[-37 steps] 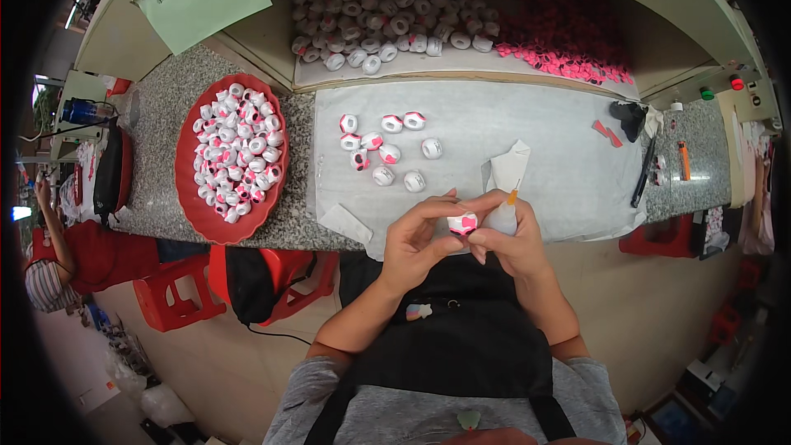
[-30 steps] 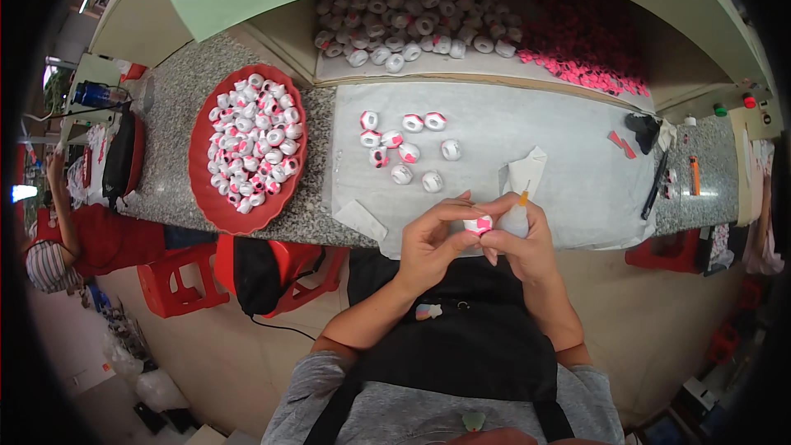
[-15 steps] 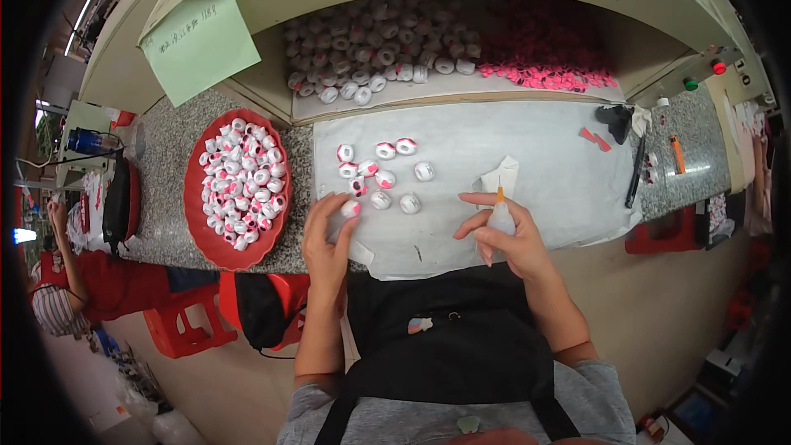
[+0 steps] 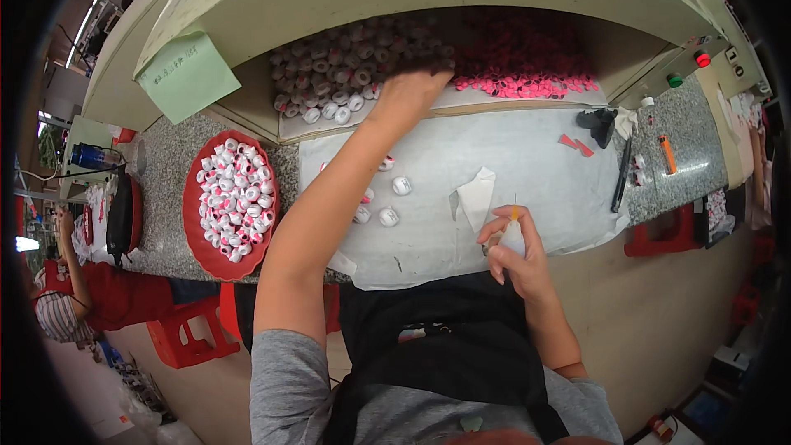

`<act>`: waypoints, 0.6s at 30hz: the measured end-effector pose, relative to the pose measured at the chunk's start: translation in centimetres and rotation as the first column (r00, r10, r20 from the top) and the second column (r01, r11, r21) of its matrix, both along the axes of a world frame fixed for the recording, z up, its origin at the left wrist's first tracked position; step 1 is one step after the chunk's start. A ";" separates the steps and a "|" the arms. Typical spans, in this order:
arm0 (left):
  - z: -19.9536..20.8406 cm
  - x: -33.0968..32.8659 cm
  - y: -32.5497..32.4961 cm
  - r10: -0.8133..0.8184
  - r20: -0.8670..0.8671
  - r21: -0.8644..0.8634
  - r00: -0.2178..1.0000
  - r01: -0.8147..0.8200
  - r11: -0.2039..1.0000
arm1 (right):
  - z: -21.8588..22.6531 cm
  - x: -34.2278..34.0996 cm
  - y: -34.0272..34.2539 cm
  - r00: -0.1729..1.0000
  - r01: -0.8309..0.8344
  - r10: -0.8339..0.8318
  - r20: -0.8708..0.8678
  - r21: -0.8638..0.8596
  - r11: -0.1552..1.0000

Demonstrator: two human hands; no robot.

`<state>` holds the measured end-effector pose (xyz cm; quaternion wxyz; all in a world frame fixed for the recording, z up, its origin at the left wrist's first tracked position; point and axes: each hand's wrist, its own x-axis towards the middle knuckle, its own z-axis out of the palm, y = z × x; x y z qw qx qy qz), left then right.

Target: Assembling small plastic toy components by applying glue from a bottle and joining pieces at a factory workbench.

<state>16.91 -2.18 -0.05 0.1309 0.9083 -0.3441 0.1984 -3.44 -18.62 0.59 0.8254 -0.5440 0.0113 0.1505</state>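
Observation:
My left hand (image 4: pixel 412 92) reaches far into the booth, at the border between a heap of white ring-shaped pieces (image 4: pixel 329 82) and a heap of small pink pieces (image 4: pixel 527 84). Its fingertips are in shadow, so whether they grip anything is unclear. Over the right part of the white sheet (image 4: pixel 437 251), my right hand (image 4: pixel 527 251) is closed around a small translucent squeeze bottle (image 4: pixel 512 237) with a yellow needle tip pointing up. Several white pieces, some with pink, lie on the sheet, among them a plain one (image 4: pixel 401 186); my left forearm covers part of the group.
A red scalloped bowl (image 4: pixel 192 227) full of white-and-pink pieces stands at the left. A folded paper scrap (image 4: pixel 476 199) lies mid-sheet. Farther right are a black cloth (image 4: pixel 599 122), a black pen-like tool (image 4: pixel 620 185) and an orange cutter (image 4: pixel 667 154). Another person (image 4: pixel 124 297) sits at far left.
My left hand has left a white-and-pink piece on the sheet and stretched forward into the booth. The right hand, still holding the bottle, has shifted slightly right and nearer me.

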 end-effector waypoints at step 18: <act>-0.2 -18.7 3.3 -0.738 -0.409 -0.757 0.537 -0.651 -0.055 | 0.9 0.8 0.0 0.911 0.163 -0.149 0.385 -0.005 0.987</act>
